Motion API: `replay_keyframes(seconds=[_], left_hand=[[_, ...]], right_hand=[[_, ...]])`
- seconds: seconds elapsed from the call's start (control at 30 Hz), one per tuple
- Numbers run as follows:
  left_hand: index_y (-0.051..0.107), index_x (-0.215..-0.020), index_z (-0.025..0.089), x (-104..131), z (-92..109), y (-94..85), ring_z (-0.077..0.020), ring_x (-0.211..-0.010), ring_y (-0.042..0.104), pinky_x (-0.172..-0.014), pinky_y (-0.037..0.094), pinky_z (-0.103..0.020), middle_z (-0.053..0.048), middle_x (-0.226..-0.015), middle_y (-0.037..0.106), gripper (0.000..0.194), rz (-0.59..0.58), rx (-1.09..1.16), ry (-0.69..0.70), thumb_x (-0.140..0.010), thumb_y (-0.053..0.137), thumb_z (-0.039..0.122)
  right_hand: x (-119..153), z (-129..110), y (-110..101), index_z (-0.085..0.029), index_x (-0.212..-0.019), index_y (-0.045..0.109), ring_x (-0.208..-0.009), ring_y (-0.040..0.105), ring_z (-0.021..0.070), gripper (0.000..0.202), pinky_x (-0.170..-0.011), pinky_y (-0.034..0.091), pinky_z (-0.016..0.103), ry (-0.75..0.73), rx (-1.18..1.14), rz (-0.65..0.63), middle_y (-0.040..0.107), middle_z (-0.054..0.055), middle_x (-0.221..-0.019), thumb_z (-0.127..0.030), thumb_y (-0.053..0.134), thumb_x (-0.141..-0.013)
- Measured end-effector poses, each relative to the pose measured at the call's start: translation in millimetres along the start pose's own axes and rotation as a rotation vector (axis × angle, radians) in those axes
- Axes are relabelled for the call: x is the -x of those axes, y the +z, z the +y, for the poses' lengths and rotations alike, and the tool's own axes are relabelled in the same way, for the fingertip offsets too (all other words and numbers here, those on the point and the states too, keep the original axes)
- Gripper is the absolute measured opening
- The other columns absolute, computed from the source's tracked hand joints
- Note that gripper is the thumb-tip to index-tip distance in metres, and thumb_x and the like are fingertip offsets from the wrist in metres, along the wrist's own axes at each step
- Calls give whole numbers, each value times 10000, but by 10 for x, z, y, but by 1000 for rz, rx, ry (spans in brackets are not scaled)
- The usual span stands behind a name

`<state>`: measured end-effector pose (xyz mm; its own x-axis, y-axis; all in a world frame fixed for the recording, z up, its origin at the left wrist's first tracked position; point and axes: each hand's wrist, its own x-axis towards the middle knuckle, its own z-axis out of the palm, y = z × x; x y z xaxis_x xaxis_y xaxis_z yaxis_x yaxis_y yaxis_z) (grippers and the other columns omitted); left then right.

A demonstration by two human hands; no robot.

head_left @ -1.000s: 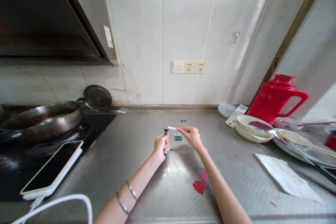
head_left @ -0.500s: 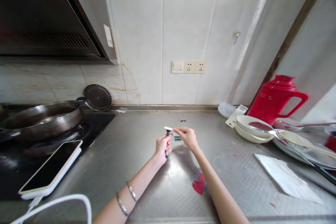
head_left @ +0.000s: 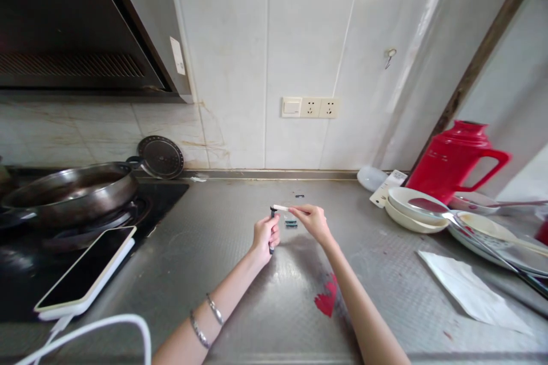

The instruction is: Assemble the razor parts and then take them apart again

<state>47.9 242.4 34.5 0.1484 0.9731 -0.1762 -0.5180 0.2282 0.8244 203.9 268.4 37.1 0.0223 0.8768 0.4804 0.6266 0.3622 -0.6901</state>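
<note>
My left hand (head_left: 265,236) is closed around the upright dark handle of what looks like a small black razor (head_left: 273,214). Its narrow head shows above my fingers. Between the thumb and fingertips of my right hand (head_left: 313,222) is a slim white stick (head_left: 281,207), held almost level, its left end close to the razor's head. Whether the two touch I cannot tell. Just below and behind the stick, a small clear pack with dark green strips (head_left: 291,222) lies on the metal counter. Farther back rests a small black piece (head_left: 299,196).
To the left, a steel pan (head_left: 72,191) sits on the black cooktop (head_left: 166,197), with a phone (head_left: 88,274) and white cable (head_left: 107,319) nearer. Stacked bowls (head_left: 411,214), a red thermos jug (head_left: 454,154) and a white paper napkin (head_left: 473,293) are on the right.
The white stick has shifted to the right, off the top of the razor's head, as my right hand drew slightly right. My left hand has barely moved.
</note>
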Motion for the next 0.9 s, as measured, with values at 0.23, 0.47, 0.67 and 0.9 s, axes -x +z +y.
replay_keyframes(seconds=[0.23,0.47,0.67,0.9], left_hand=[[522,-857,145,-21,-12,-8,4,-292,201,-303,94,-166,109,-467,337,341,3,-28,-5,-627,675,344],[515,-816,147,-15,6,-10,3,-292,201,-305,90,-170,108,-458,345,325,5,-24,42,-618,684,341],[526,-831,140,-31,32,-38,1,-293,203,-307,90,-173,109,-447,346,323,7,-22,60,-625,682,333],[535,-852,133,-42,80,-63,-1,-293,205,-302,90,-174,104,-450,353,313,-25,-7,59,-636,669,316]], right_hand=[[6,-54,27,-248,-801,734,-773,655,189,317,-689,452,235,-29,-61,42,720,28,-833,-503,550,-760],[-13,37,-14,-268,-799,734,-779,647,191,309,-722,436,252,-13,36,22,720,28,-831,-511,546,-758],[-36,132,-140,-283,-825,728,-869,630,219,305,-775,417,299,105,159,22,717,26,-867,-487,507,-775],[-52,140,-99,-188,-1025,675,-712,603,175,372,-648,414,243,68,83,-22,697,53,-851,-382,489,-768]])
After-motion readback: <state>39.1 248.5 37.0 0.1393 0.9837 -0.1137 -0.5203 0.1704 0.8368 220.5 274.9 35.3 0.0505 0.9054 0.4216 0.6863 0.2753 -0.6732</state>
